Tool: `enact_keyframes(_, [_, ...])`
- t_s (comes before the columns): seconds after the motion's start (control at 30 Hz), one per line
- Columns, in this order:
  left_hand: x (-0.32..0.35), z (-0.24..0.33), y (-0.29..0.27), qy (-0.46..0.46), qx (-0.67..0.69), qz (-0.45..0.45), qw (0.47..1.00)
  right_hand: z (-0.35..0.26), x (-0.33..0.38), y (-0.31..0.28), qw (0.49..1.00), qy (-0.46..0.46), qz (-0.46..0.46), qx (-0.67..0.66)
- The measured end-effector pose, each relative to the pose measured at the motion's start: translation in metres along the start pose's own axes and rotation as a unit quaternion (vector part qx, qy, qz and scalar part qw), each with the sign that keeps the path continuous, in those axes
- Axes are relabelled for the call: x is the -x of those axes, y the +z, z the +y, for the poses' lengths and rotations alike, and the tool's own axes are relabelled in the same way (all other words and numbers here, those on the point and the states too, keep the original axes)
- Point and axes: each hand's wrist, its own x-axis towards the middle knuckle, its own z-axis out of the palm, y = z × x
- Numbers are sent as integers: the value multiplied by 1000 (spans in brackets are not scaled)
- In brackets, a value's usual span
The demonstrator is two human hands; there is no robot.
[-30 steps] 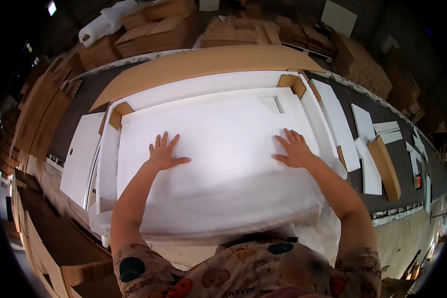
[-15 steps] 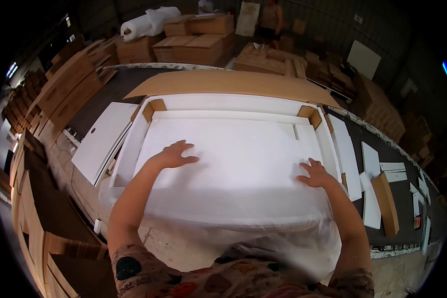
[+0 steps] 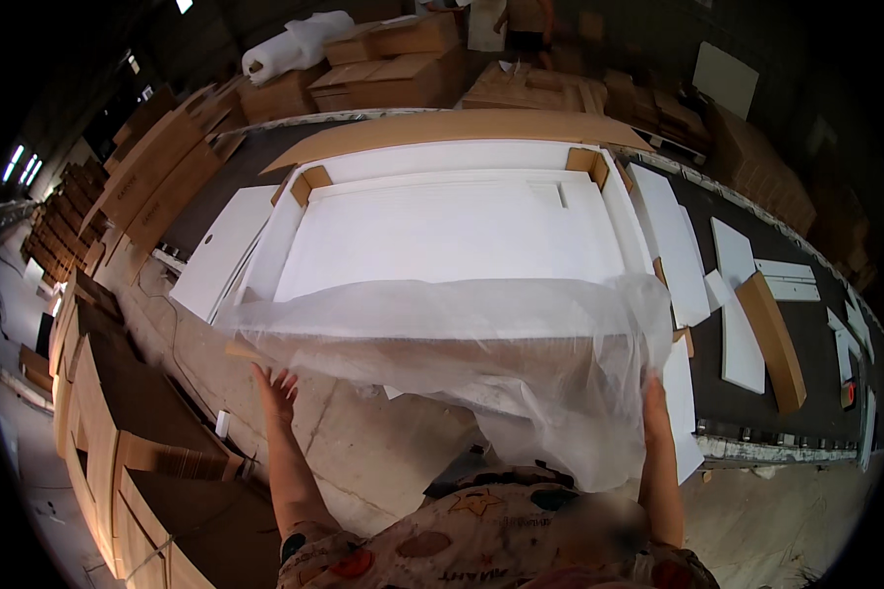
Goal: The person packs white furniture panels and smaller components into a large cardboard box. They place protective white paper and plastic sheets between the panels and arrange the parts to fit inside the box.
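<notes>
In front of me lies a cardboard box (image 3: pixel 300 188) lined with white foam and packed with flat white panels (image 3: pixel 452 236). A thin translucent packing sheet (image 3: pixel 550 393) drapes over the box's near side and hangs toward my body. My left hand (image 3: pixel 278 393) is below the near left corner, fingers spread and nothing in them, close to a tan cardboard edge (image 3: pixel 244 349). At the near right corner my right hand (image 3: pixel 655 401) is seen edge-on against the sheet. Its fingers are mostly hidden, so whether they grip the sheet cannot be told.
White boards (image 3: pixel 228 240) lean at the box's left. To the right, more white panels (image 3: pixel 737 339) and a cardboard strip (image 3: pixel 771 344) lie on the dark conveyor (image 3: pixel 702 402). Stacked cartons (image 3: pixel 388 74) and a white foam roll (image 3: pixel 295 44) stand behind; flat cardboard (image 3: pixel 167 422) is at left.
Both hands have left the white panels and come down toward me, past the box's near edge to its two corners. The translucent sheet now lies higher over the near side.
</notes>
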Motion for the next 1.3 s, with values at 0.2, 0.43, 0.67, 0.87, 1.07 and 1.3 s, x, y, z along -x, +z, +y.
enact_keyframes(0.2, [30,-26,26,-19,-83,-137,987,-19,56,18,899,-14,-438,11])
enact_keyframes(0.43, [29,-34,55,36,37,-59,997,-24,95,6,840,-50,-483,243])
enact_keyframes(0.67, [80,6,30,24,71,-211,974,-140,123,-47,934,-37,-344,90])
enact_keyframes(0.87, [86,73,5,196,277,-285,896,-142,73,-99,864,-335,-88,-365])
enact_keyframes(1.07, [21,7,1,162,161,36,973,-169,37,-75,953,-182,-96,-224])
enact_keyframes(1.3, [74,-80,26,-12,-29,-121,992,-117,94,-57,969,12,-233,83])
